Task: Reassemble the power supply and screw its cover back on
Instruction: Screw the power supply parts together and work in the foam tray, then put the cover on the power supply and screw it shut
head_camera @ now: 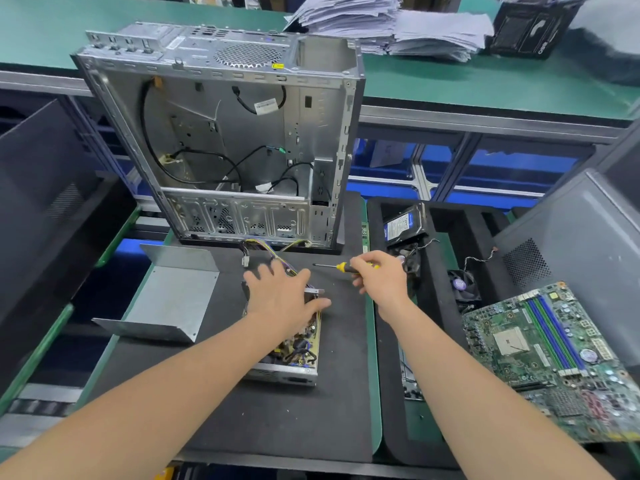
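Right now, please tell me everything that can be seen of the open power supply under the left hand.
The open silver metal power supply box lies flat on the black foam mat, its cover off. Inside, a yellowish circuit board carries dark components and coloured wires. A bundle of yellow and black cables leaves its far end. The left hand rests on its far half, fingers spread, hiding that part.

An open computer case (221, 133) strung with black cables stands upper centre; stacks of paper (398, 26) lie along the top edge; a hard drive (403, 225) and a fan (462, 284) sit right of centre; a green motherboard (540, 358) lies at lower right.
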